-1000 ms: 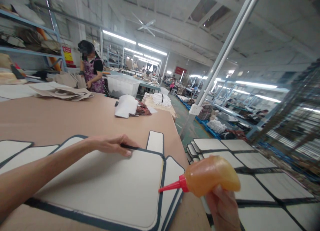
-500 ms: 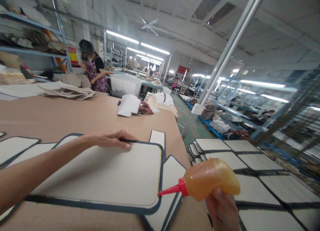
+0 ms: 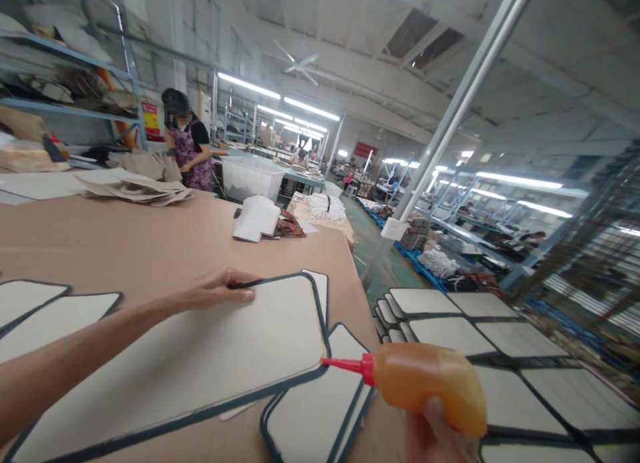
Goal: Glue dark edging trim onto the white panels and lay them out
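My left hand (image 3: 220,291) grips the far edge of a large cream panel (image 3: 215,356) with a dark blue border, thumb on top and fingers curled over the rim. In my right hand (image 3: 437,433) is a squeeze bottle (image 3: 427,383) of amber glue, lying sideways with its red nozzle (image 3: 347,365) pointing left. The nozzle tip touches the panel's right corner, at the seam between cream face and border. A thin yellowish line runs along the right edge there. Beneath that corner lie smaller bordered panels (image 3: 310,419).
More bordered panels lie at the left (image 3: 60,323) and in stacked rows at the right (image 3: 500,336). Papers and reddish scraps (image 3: 290,224) sit on the brown table (image 3: 165,239). A person in a patterned apron (image 3: 193,153) stands beyond it; a metal post (image 3: 425,163) rises at right.
The panel has turned counterclockwise, its right corner rising in view. The nozzle tip has moved from the right edge's lower part to the corner. My left hand keeps its grip.
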{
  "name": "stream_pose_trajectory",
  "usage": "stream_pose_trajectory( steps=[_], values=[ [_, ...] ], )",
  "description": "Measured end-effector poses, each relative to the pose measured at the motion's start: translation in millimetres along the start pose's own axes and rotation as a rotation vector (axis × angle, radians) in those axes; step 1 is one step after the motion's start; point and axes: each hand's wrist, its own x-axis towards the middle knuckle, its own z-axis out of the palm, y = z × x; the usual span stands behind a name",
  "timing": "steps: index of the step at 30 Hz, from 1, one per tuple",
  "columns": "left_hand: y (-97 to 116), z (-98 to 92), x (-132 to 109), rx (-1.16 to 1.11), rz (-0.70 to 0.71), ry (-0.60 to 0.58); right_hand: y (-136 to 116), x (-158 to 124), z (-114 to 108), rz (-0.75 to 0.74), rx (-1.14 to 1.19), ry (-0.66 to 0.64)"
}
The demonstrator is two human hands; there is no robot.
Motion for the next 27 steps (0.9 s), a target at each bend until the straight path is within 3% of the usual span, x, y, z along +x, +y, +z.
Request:
stream_pose_trajectory(
  steps=[5, 12, 21, 27],
  values=[
    [-14.2, 8.4, -3.4, 0.045, 0.014, 0.012, 12.4, -2.3, -6.6, -0.096, -0.095, 0.068],
    [-25.5, 24.9, -9.6, -0.109, -0.07, 0.08, 4.0, -4.0, 26.0, -0.034, 0.098, 0.134],
    [-27.2, 32.8, -20.9, -0.156, -0.228, 0.139, 21.3, -2.4, 24.7, 0.023, 0.092, 0.087],
    [-31.1, 34.1, -22.5, -0.241, -0.252, 0.168, 22.2, -7.4, 39.1, 0.046, 0.08, 0.073]
  ],
)
